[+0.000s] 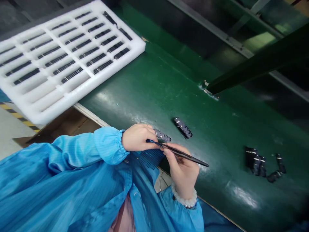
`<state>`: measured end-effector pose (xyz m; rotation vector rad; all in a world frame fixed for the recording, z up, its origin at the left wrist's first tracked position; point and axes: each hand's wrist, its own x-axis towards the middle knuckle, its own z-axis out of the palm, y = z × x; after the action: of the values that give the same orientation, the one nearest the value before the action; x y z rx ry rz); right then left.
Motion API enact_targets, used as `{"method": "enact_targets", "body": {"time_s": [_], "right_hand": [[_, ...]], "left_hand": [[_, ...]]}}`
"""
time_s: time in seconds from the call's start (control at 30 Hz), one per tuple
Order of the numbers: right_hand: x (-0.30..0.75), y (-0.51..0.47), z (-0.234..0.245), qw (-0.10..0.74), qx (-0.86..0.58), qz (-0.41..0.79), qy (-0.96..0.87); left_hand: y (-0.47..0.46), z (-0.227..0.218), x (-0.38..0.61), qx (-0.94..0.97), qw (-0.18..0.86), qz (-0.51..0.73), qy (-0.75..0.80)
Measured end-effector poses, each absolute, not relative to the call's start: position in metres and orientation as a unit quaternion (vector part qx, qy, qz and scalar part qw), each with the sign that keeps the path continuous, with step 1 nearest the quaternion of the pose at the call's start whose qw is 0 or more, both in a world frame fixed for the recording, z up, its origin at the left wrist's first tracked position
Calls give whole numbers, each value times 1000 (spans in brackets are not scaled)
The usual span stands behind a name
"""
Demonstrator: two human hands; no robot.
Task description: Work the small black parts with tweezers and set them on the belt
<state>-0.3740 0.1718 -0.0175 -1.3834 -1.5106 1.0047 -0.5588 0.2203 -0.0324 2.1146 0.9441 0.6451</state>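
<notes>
My left hand (137,137) is closed around a small black oblong part (162,136), held just above the near edge of the green belt (154,90). My right hand (182,169) pinches thin black tweezers (183,154), whose blue-tinted tip reaches toward the part in my left hand. Both arms wear blue sleeves; a pale bead bracelet (184,200) circles my right wrist. A second black part (182,127) lies loose on the belt a little beyond my hands.
A white foam tray (79,90) with rows of slots, several holding black parts, overhangs the belt's left end. A small heap of black parts (263,162) lies at right. A dark bar (256,61) crosses above the belt. Floor with yellow-black tape shows at left.
</notes>
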Motion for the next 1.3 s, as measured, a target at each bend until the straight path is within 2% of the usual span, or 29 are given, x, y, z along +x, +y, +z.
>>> {"method": "enact_targets", "body": {"time_s": [0.43,0.57,0.7,0.9,1.3], "right_hand": [[-373,170,-19,434,-553,393,-593],[-368,172,-23,469,-600,393,-515],[-361,180,-32,496,-653,365,-441],[-360,184,-39,460,-682,337,-458],[-362,186,-38,425,-703,314,-476]], "left_hand": [[220,-33,-559,821,349,258,372],[217,-33,-560,825,332,275,365],[213,-33,-562,853,264,291,344],[211,-35,-562,884,203,253,337],[212,-33,-561,880,227,220,354]]}}
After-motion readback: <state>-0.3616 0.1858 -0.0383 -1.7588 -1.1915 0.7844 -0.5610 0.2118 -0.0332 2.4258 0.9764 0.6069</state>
